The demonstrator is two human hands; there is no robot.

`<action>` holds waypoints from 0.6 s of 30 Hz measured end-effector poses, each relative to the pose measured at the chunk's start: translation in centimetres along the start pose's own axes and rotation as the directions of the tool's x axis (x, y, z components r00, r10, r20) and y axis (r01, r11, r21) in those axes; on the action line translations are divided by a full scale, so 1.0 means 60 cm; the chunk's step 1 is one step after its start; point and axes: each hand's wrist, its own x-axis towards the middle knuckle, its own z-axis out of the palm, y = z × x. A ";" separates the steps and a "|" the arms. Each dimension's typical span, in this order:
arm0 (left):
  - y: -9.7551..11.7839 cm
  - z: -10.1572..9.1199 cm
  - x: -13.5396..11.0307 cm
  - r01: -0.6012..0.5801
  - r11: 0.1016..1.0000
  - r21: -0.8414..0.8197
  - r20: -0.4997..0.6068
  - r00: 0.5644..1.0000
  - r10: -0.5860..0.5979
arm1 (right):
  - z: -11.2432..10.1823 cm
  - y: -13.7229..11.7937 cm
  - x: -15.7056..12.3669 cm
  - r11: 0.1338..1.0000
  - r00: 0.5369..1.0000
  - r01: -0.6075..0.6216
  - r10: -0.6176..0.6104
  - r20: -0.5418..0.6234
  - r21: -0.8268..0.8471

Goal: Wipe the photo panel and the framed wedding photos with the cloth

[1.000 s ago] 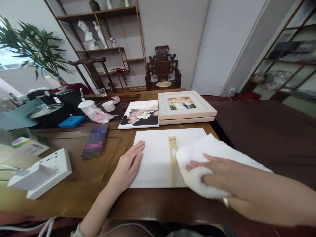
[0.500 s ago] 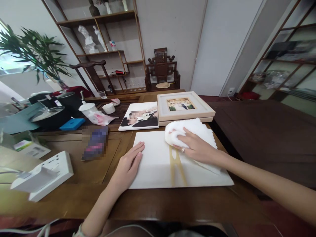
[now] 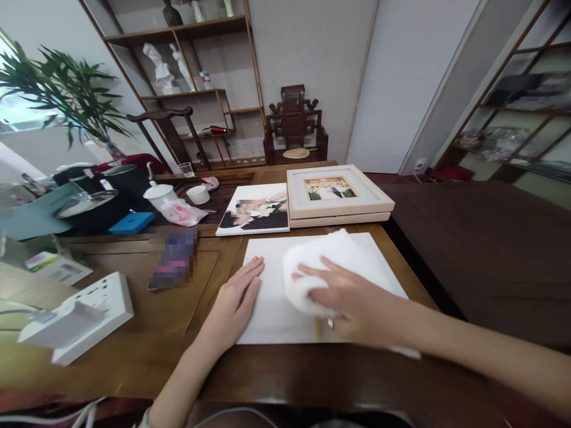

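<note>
A white flat panel (image 3: 272, 297) lies on the wooden table (image 3: 134, 333) in front of me, with a tan strip partly showing at its near edge. My left hand (image 3: 234, 300) rests flat on the panel's left edge, fingers stretched out. My right hand (image 3: 345, 297) presses a white folded cloth (image 3: 321, 261) onto the middle of the panel, fingers spread over the cloth. A ring shows on that hand.
Behind the panel lie an unframed photo print (image 3: 256, 211) and a framed picture (image 3: 336, 193). To the left are a white power strip (image 3: 84, 312), a blurred flat item (image 3: 173, 258), a blue box (image 3: 131, 222), cups and pots. Shelves and a chair stand at the back.
My right hand swept the cloth from the panel's near right up to its far edge, then back down toward the middle. My left hand stayed put.
</note>
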 end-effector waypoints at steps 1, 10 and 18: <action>0.000 0.000 0.000 0.004 1.000 0.000 0.003 1.000 -0.004 | -0.004 0.018 0.015 0.999 0.999 -0.027 0.027 -0.025 -0.018; 0.000 -0.001 -0.002 0.015 1.000 -0.015 0.003 1.000 -0.015 | -0.001 0.019 0.057 0.995 0.997 -0.082 0.082 -0.014 -0.060; -0.005 0.001 -0.001 -0.004 1.000 -0.019 0.002 1.000 0.004 | 0.018 -0.085 -0.004 0.992 0.971 0.124 -0.122 0.204 0.003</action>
